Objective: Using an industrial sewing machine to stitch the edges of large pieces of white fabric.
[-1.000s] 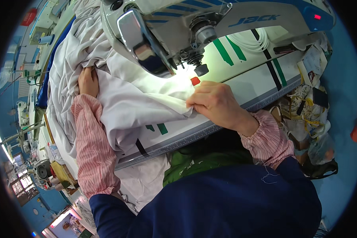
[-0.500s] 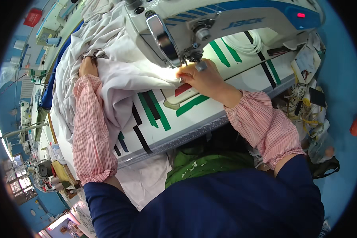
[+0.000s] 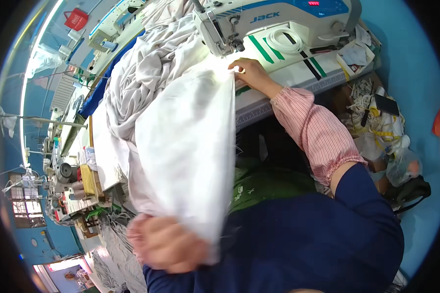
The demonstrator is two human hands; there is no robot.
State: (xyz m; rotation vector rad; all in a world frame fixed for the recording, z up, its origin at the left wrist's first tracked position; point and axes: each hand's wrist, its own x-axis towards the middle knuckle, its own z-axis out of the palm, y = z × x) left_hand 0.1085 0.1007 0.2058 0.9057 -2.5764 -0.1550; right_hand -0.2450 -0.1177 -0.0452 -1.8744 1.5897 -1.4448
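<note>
A large sheet of white fabric [image 3: 186, 132] is stretched from the sewing machine [image 3: 278, 19] down toward my body. My right hand [image 3: 252, 74] pinches its edge just beside the brightly lit needle area. Low in the picture, my left hand [image 3: 173, 244] is smeared by motion, its fingers curled round the fabric's near end. Between the two hands the fabric's right edge runs taut and nearly straight. More of the cloth lies bunched in folds to the left of the machine head.
Green and black tape strips and a coil of white cord [image 3: 284, 41] lie on the machine table. A ruler strip [image 3: 254, 115] follows its front edge. At right hangs a tangle of tapes and bags [image 3: 376, 117]. Other sewing machines [image 3: 115, 22] stand at far left.
My left hand has come from the far left of the cloth down near my body, pulling the fabric out flat. My right hand still holds the edge by the needle. The view has shifted.
</note>
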